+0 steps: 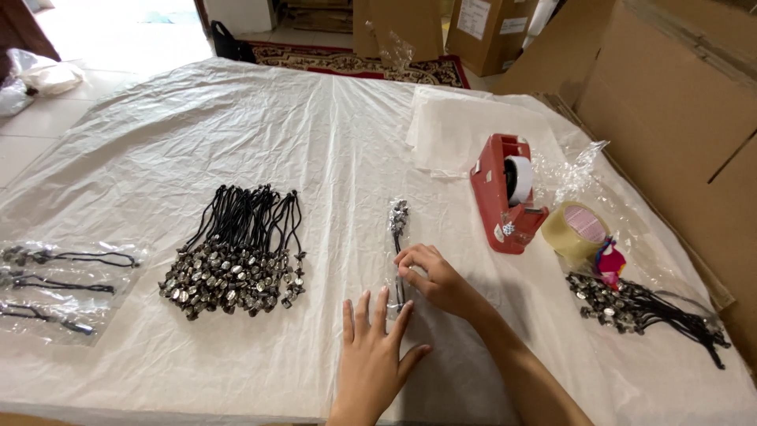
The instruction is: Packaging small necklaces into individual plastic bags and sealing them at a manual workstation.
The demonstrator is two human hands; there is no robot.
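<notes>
A narrow clear plastic sleeve [398, 229] holding a black cord necklace with metal beads lies in the middle of the white-covered table [260, 134]. My right hand [438, 278] rests on the sleeve's lower part, fingers curled over it. My left hand [374, 347] lies flat with fingers spread just below and left of the sleeve, its fingertips touching the sleeve's lower end. A large bunch of black cord necklaces [236, 248] with metal beads lies to the left.
A red tape dispenser [507, 193] and a roll of brown tape [576, 230] stand at the right, with another necklace bunch [639, 304] on clear plastic. Several bagged necklaces [59, 288] lie at the left edge. Cardboard boxes [670, 102] line the right side.
</notes>
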